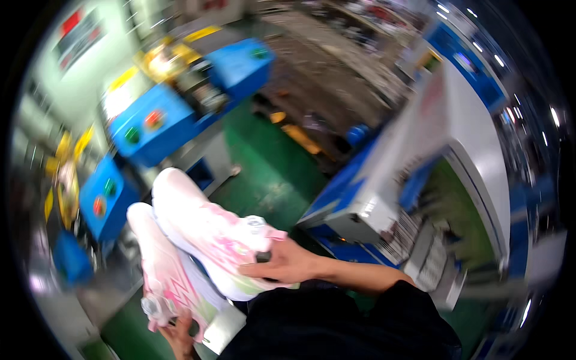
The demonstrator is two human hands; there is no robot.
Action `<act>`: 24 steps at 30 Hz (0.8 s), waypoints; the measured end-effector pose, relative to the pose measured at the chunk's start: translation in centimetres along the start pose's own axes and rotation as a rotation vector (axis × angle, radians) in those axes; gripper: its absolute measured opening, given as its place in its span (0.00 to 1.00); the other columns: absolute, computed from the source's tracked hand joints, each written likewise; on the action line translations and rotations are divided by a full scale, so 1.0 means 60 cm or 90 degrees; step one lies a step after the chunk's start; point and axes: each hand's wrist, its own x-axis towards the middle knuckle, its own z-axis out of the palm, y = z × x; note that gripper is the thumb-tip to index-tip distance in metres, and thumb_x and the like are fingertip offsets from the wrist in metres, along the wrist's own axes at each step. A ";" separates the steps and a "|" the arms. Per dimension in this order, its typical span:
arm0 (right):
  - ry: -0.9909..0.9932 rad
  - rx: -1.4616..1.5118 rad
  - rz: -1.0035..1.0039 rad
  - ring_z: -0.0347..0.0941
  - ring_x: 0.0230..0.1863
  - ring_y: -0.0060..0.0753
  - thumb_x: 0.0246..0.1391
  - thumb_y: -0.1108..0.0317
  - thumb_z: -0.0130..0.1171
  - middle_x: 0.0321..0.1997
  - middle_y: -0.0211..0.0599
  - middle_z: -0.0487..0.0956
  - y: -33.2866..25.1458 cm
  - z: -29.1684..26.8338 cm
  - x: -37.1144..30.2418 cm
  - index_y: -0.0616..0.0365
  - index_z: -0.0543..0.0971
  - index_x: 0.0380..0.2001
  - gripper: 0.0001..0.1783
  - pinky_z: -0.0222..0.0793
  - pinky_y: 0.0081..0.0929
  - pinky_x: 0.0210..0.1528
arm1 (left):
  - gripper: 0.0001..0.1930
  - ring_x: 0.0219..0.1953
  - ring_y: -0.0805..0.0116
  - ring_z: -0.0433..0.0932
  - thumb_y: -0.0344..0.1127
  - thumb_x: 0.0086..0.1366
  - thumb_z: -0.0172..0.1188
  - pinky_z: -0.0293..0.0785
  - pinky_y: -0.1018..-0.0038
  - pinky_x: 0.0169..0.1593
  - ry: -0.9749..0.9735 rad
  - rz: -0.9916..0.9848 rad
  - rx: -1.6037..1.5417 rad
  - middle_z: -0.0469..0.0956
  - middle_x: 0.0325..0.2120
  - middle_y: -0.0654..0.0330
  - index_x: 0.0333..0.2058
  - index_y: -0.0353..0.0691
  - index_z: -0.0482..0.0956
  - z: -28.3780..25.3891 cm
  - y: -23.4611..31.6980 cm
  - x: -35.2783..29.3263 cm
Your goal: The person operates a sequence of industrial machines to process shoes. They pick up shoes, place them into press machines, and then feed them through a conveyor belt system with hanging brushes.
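Two pale pink and white sneakers with bright pink markings are held side by side, toes pointing away to the upper left. My right hand [289,262] is closed on the heel end of the right sneaker [207,234], near its ankle opening. Lower on the left, my left hand [179,337] grips the heel end of the left sneaker [157,258], its fingers partly hidden by the shoe. Each sneaker has a whitish round piece by the tongue, too blurred to make out. A small white flat piece [226,329] shows beside the left sneaker's heel.
Blue control boxes [153,123] with red and green buttons line the machine at the left, close to the sneaker toes. A large white and blue machine [384,201] with an open bay stands at the right. Green floor [264,162] runs between, and a brown slatted surface [324,72] lies beyond.
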 end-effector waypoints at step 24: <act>1.207 -0.385 0.317 0.72 0.49 0.61 0.46 0.59 0.64 0.47 0.61 0.75 0.017 -0.356 -0.732 0.64 0.64 0.55 0.35 0.67 0.41 0.49 | 0.34 0.49 0.53 0.73 0.30 0.55 0.58 0.66 0.68 0.55 -0.979 0.230 0.210 0.72 0.46 0.42 0.58 0.27 0.56 0.834 0.032 -0.376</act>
